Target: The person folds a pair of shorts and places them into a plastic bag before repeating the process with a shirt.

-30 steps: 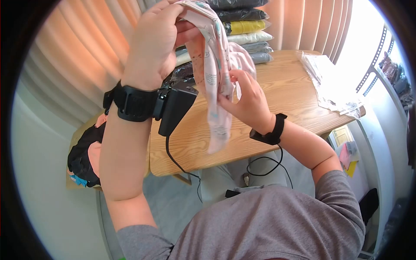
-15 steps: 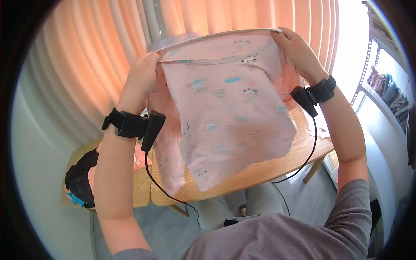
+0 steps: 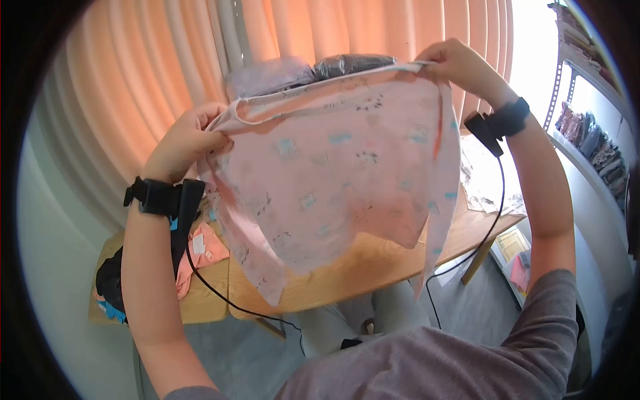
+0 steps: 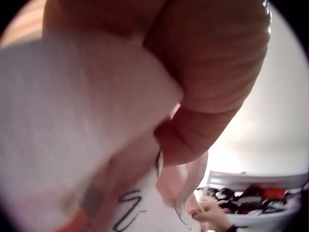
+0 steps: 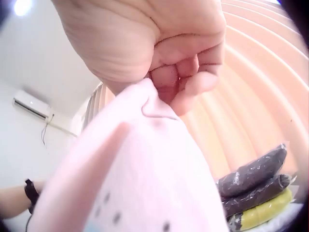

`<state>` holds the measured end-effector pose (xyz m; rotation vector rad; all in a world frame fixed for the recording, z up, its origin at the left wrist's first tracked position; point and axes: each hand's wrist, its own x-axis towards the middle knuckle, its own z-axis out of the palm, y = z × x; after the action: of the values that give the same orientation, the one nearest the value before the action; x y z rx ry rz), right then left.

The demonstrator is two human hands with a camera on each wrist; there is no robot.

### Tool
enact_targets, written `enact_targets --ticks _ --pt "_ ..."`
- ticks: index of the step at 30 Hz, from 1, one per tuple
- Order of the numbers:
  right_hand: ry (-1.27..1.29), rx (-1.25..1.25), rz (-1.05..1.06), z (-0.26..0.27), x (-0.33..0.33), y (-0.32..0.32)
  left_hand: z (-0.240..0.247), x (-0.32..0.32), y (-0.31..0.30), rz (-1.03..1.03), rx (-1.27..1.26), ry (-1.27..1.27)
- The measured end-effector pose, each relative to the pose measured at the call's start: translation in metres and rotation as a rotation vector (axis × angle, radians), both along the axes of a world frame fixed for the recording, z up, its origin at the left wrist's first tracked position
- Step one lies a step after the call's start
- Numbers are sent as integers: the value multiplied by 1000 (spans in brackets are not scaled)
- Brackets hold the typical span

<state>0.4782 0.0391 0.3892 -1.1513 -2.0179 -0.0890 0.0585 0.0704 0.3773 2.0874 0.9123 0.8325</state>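
Observation:
A pale pink long-sleeved top (image 3: 320, 173) with blue and black animal prints hangs spread out over the table. My left hand (image 3: 190, 140) pinches it at the shoulder by the neckline on the left. At the far right shoulder my right hand (image 3: 463, 67) grips the upper edge between thumb and fingers, higher than the left. The sleeves dangle on both sides, lower than most of the hem. Close up in the right wrist view, the pink cloth (image 5: 154, 159) bunches into the curled fingers. Cloth hides the left fingertips in the left wrist view.
Behind the top, bagged garments (image 3: 353, 65) are stacked on the wooden table (image 3: 347, 267). Clear plastic packaging (image 3: 490, 180) lies at the table's right. A coral garment (image 3: 207, 247) and a black one (image 3: 110, 273) lie on the left surface. Cables hang from both wrist cameras.
The bunched pink top has been opened out wide between both hands. Since half a second ago, the left hand has moved left and down, and the right hand slightly right, stretching the neckline flatter.

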Motion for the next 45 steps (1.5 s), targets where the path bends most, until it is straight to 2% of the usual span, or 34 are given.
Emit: enact_targets --ticks 2,3,5,6,7,8,9,10,11,12,14,16,17,19,21,23,25,27,29,31,35,38,39,40,41,43,44,45 --pt "-126 9 -115 6 -7 16 -13 -17 24 258 162 253" --pt "-118 -11 -106 5 -15 28 -20 -26 32 262 143 264" --pt "-265 -2 -340 -1 -41 50 -36 -45 44 496 417 413" --pt "-234 -50 -338 -5 -60 53 -43 -63 54 499 397 430" --pt "-205 -95 -338 -6 -77 56 -48 -87 66 528 436 328" --pt "-150 43 -288 -16 -86 72 -51 -112 73 558 477 219" --pt "-95 179 -239 -24 -94 89 -47 -139 73 681 510 224" --pt "32 47 -121 -25 -104 94 -41 -160 68 803 543 232" --pt "161 -86 -6 -25 -116 99 -29 -169 52 840 512 131" --pt "230 -101 26 -27 -131 103 -16 -176 32 876 483 30" --pt "308 -113 59 -28 -156 116 -2 -171 -4 739 599 -291" --pt "588 -118 391 -37 -171 135 8 -117 -53 868 550 -443" --pt "592 -120 394 -43 -173 147 3 -105 -64 870 550 -438" --pt "634 -132 681 -56 -176 167 -6 -87 -81 922 547 -251" --pt "613 -177 688 -79 -162 169 -27 -58 -90 932 513 -29" --pt "670 -439 693 -101 -143 171 -65 -40 -90 663 416 -50" --pt "680 -516 688 -132 -114 181 -100 -3 -90 541 551 50" --pt "692 -563 676 -158 -84 176 -132 22 -84 378 403 124" --pt "814 -678 621 -184 -52 166 -169 55 -78 277 327 183" --pt "882 -768 522 -215 -15 168 -208 94 -69 183 356 143" --pt "1006 -840 385 -264 48 166 -253 167 -51 5 115 91" --pt "1063 -766 280 -286 72 170 -281 204 -34 -44 55 85" --pt "1038 -739 174 -291 74 168 -286 211 -35 -47 56 78" --pt "1013 -711 69 -294 78 167 -291 216 -37 -148 68 39" --pt "1014 -711 66 -296 85 166 -297 219 -38 -249 79 4" --pt "217 -663 -421 -285 86 141 -285 202 -44 -292 35 118" --pt "229 -671 -429 -277 80 121 -274 188 -44 -271 119 232" --pt "123 -618 -364 -268 71 95 -270 171 -42 -251 203 344"
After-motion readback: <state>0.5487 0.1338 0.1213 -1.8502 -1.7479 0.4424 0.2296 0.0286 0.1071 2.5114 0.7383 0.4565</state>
